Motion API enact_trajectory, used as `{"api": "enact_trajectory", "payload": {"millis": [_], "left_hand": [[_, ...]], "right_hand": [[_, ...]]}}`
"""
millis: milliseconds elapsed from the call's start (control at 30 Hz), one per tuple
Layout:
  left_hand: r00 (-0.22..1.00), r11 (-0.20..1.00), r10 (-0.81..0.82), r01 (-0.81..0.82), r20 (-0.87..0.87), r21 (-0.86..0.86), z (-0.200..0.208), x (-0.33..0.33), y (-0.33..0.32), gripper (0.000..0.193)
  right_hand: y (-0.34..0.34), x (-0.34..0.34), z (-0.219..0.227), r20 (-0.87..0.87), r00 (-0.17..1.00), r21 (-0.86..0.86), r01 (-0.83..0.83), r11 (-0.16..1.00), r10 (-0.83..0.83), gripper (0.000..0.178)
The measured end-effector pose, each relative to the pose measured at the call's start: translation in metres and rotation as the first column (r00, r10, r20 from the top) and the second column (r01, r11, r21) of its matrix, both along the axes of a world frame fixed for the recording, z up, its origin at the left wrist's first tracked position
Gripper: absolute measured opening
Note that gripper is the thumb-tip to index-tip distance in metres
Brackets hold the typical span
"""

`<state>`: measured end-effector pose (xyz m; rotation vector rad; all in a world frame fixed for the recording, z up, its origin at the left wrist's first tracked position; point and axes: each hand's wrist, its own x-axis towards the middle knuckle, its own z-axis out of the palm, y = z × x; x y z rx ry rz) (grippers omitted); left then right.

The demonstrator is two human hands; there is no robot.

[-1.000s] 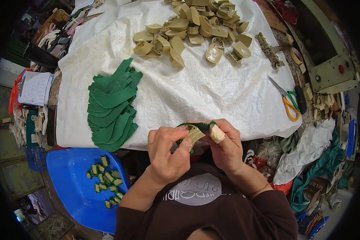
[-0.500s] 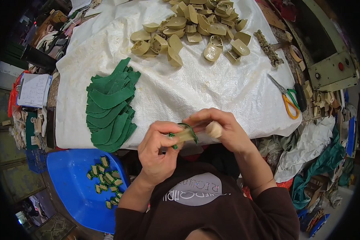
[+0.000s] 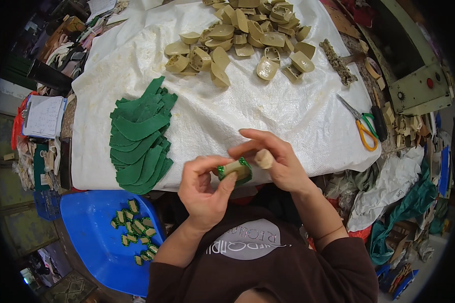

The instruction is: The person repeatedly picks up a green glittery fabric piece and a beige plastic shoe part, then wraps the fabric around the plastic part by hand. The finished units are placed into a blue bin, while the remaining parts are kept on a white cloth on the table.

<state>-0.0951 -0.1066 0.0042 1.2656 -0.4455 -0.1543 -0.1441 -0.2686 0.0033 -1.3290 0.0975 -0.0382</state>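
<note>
Between the thumb and fingers of my left hand (image 3: 203, 189) is a shoe heel (image 3: 234, 168), beige on the side facing up, with glossy green edges and a green wrap. Close beside it, to the right, my right hand (image 3: 283, 164) has its fingers stretched out and apart. Its thumb appears to wear a beige cover (image 3: 264, 158). Left of my hands lies an overlapping stack of green curved material pieces (image 3: 139, 134). A heap of bare beige heels (image 3: 237, 38) lies at the far side of the table.
A blue basin (image 3: 78, 237) at lower left holds several green-edged heels (image 3: 131, 227). Orange-and-green-handled scissors (image 3: 364, 126) lie at the right on the white sheet (image 3: 197, 116), near a crusty strip (image 3: 338, 63). A green machine housing (image 3: 420, 91) stands beyond, and a clipboard (image 3: 43, 116) sits at the left.
My left hand has turned the heel so its beige face shows more, with the thumb now on it. The right hand has shifted slightly left, its fingers more spread.
</note>
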Motion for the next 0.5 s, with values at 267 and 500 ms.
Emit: {"api": "enact_trajectory", "payload": {"millis": [267, 500], "left_hand": [[0.999, 0.999, -0.051, 0.051, -0.019, 0.000, -0.007, -0.002, -0.011, 0.013], [0.979, 0.982, -0.033, -0.005, 0.202, 0.187, -0.004, 0.001, -0.009, 0.017]], "right_hand": [[0.016, 0.004, 0.001, 0.413, 0.898, -0.410, 0.331, 0.850, -0.151, 0.010], [0.006, 0.003, 0.005, 0.521, 0.849, -0.598, 0.435, 0.673, -0.085, 0.014]]}}
